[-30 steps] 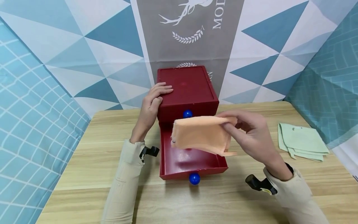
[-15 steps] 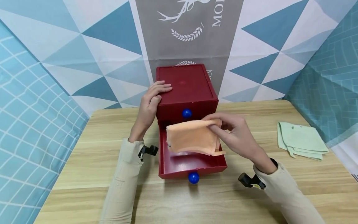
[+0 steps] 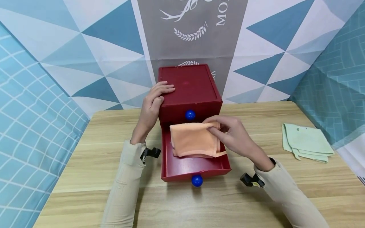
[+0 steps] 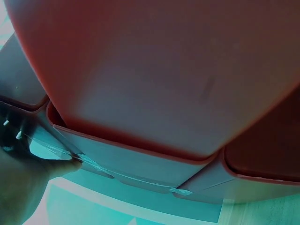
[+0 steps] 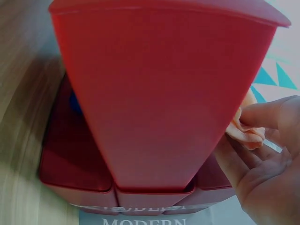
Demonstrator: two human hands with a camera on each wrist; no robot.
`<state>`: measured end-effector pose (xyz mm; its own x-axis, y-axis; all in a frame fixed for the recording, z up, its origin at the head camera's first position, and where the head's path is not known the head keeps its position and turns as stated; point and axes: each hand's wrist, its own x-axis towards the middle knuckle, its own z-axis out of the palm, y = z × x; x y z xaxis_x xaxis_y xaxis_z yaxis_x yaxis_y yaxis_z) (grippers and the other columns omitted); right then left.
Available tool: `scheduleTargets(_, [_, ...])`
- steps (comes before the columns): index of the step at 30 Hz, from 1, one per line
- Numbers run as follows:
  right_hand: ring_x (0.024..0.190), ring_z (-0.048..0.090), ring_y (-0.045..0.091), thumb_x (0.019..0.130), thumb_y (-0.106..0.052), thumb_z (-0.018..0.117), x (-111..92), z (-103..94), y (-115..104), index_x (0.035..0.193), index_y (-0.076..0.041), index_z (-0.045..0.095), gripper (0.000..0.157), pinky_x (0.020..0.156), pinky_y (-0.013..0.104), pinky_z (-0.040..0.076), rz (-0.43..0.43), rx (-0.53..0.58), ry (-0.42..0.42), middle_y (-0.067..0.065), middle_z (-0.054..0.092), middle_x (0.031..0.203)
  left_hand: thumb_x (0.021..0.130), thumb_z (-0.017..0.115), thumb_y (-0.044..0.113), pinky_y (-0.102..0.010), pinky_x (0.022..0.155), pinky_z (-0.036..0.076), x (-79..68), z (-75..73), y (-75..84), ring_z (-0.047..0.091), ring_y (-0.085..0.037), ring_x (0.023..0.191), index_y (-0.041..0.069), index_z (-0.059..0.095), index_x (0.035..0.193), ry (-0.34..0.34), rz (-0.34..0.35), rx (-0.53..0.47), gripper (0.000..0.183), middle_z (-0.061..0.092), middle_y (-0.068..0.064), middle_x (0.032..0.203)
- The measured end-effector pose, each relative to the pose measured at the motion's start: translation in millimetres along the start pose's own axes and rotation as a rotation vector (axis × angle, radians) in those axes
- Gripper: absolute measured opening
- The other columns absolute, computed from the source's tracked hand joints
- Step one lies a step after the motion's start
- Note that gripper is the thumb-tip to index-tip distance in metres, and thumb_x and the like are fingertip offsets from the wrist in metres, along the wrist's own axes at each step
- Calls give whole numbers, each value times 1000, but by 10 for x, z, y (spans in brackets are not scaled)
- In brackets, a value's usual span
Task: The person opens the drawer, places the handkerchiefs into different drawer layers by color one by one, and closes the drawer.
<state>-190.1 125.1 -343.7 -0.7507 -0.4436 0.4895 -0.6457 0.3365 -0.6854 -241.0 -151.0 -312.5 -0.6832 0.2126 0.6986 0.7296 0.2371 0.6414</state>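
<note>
Head view: the right hand (image 3: 235, 136) pinches an orange cloth (image 3: 194, 141) by one end over the pulled-out lower drawer (image 3: 188, 166); the left hand (image 3: 152, 104) rests atop the red drawer cabinet (image 3: 192, 84), fingers nearly straight. A folded green cloth (image 3: 309, 142) lies on the wooden table (image 3: 199, 205).

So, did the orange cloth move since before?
Yes, in the head view, the orange cloth has moved left, compared with the upper blue knob.
</note>
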Motion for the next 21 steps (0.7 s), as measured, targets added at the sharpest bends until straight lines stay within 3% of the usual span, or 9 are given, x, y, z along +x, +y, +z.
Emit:
scheduleTargets(8, [64, 55, 12, 91, -9, 71, 7, 57, 20, 109, -17, 74, 20, 54, 25, 47, 8, -38, -62, -4, 69, 92, 92, 33, -5, -37, 118, 24, -15, -12, -6, 38, -39, 137, -11, 65, 120, -3, -10, 3, 43, 59, -27, 130])
scheduleTargets(14, [64, 50, 10, 89, -4, 71, -12, 129, 18, 110, -12, 74, 22, 54, 24, 44, -71, -117, -85, -3, 66, 90, 92, 33, -5, -36, 118, 24, -10, -8, -13, 38, -39, 137, -11, 65, 119, -3, -7, -3, 43, 59, -27, 130])
scheduleTargets(21, [72, 54, 8, 89, -2, 71, -47, 181, 1, 113, -10, 73, 25, 59, 23, 48, -99, -197, -121, -1, 71, 102, 92, 33, -6, -36, 118, 25, -5, -1, 0, 38, -40, 136, -11, 65, 119, -4, -9, -1, 43, 59, -27, 130])
